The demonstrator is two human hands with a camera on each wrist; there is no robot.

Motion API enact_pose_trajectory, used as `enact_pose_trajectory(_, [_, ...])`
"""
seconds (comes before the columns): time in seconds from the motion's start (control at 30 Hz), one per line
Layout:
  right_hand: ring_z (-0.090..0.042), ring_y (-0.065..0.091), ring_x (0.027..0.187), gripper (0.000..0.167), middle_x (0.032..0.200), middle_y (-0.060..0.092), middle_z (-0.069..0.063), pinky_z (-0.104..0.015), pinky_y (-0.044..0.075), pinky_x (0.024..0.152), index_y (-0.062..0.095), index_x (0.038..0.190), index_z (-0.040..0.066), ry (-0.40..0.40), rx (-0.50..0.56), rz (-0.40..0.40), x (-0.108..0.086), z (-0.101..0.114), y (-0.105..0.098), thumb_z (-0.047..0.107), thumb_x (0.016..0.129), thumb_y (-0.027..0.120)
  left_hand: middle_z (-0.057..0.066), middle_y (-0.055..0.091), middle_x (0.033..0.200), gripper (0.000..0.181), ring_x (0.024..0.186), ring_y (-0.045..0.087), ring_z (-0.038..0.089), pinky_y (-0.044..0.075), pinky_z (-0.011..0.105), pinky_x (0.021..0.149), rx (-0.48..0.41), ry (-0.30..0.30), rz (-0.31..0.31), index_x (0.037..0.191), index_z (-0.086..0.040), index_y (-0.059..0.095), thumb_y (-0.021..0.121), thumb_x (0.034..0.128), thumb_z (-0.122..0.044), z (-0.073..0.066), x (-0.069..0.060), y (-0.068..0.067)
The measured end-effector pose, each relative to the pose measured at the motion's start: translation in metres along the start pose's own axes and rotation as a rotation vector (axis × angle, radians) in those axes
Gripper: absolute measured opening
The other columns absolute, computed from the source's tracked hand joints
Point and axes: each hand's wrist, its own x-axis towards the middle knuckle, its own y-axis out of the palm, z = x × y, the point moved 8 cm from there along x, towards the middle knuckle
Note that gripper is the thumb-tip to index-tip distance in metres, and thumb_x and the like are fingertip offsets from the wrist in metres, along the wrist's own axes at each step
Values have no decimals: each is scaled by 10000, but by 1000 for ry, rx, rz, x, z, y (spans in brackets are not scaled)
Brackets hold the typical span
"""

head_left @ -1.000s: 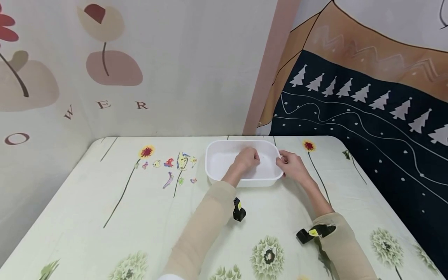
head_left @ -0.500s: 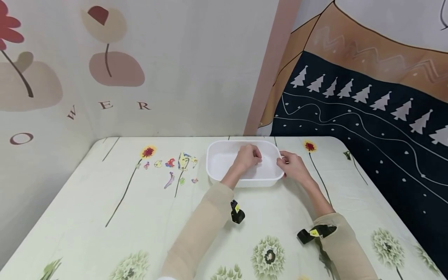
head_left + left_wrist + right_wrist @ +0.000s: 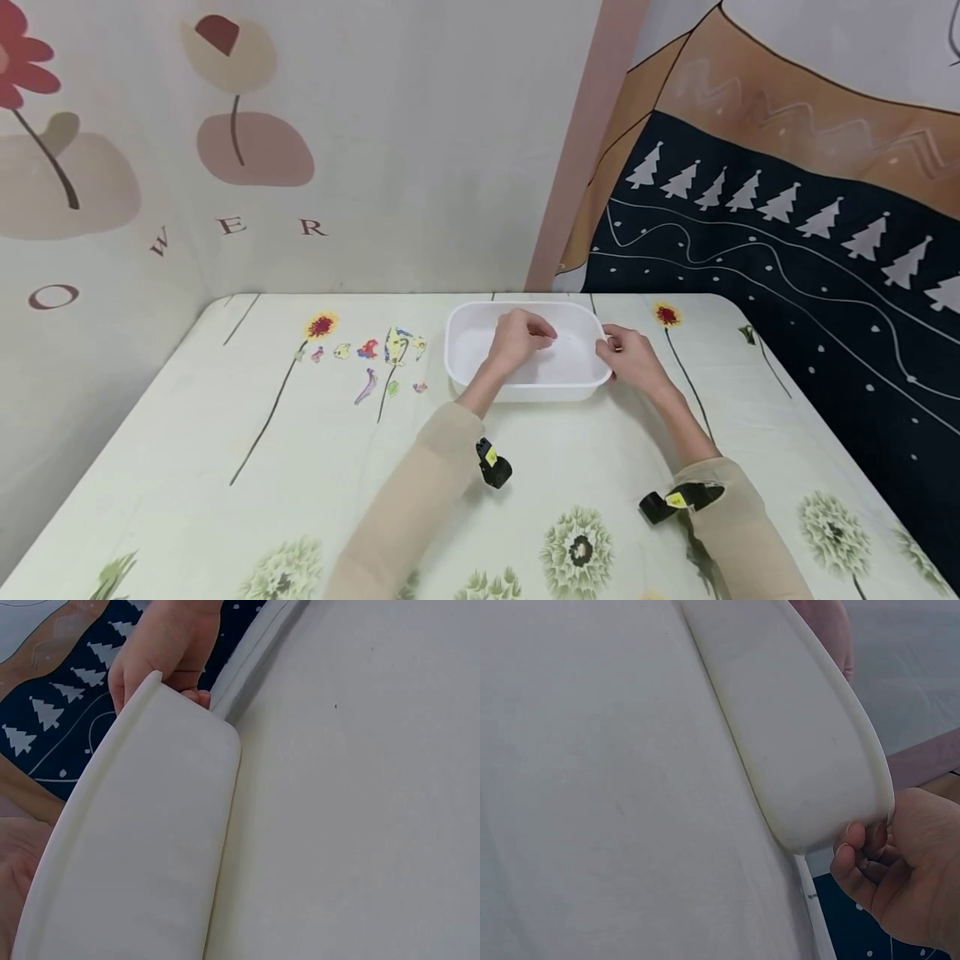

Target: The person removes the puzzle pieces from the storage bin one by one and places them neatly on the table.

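Observation:
A white plastic basin (image 3: 480, 393) stands at the far side of the table. My right hand (image 3: 633, 360) grips its right rim, thumb on top and fingers curled beneath, as the right wrist view shows with the hand (image 3: 907, 870) at the basin's corner. Over the basin's inside hovers my left hand (image 3: 519, 340), its fingers bent and pointing right. Whether it pinches something small cannot be made out; in the left wrist view the basin's wall (image 3: 150, 810) hides most of it. Left of the basin lie several small colourful cut-out pieces (image 3: 367, 348), the largest mostly yellow (image 3: 396, 346).
A white cloth printed with flowers covers the table (image 3: 360, 500). Behind it hangs a pale curtain (image 3: 420, 167), with a dark blue tree-patterned cloth (image 3: 750, 250) on the right. Black wrist cameras (image 3: 495, 464) sit on both forearms.
My left hand has drawn slightly left and its fingers have loosened a little inside the basin. The right hand keeps its grip on the rim. The head view has shifted slightly.

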Motion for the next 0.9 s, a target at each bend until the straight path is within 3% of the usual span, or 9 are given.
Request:
enact_pose_trajectory(0.43, [-174, 553, 521, 454, 778, 602, -160, -245, 442, 489, 493, 1401, -100, -11, 15, 7, -1, 1, 0, 112, 1000, 516, 16, 757, 865, 65, 788, 697, 154, 536, 279, 753, -97, 3, -63, 875, -80, 810, 765, 884, -33, 0, -16, -30])
enact_pose_trajectory(0.63, [-175, 552, 520, 453, 764, 598, -137, -246, 440, 487, 496, 1400, -98, -12, 14, 5, -1, 1, -1, 109, 997, 515, 49, 745, 833, 54, 778, 710, 251, 525, 270, 694, -121, 25, -92, 904, -40, 782, 731, 914, -26, -2, -23, -42])
enact_pose_trajectory(0.9, [-173, 557, 515, 454, 774, 604, -138, -247, 441, 481, 493, 1404, -97, -11, 18, 8, -1, 0, 0, 101, 996, 517, 100, 735, 807, 45, 703, 708, 184, 546, 242, 645, -146, 57, -112, 903, 17, 724, 716, 924, -22, -3, -37, -61])
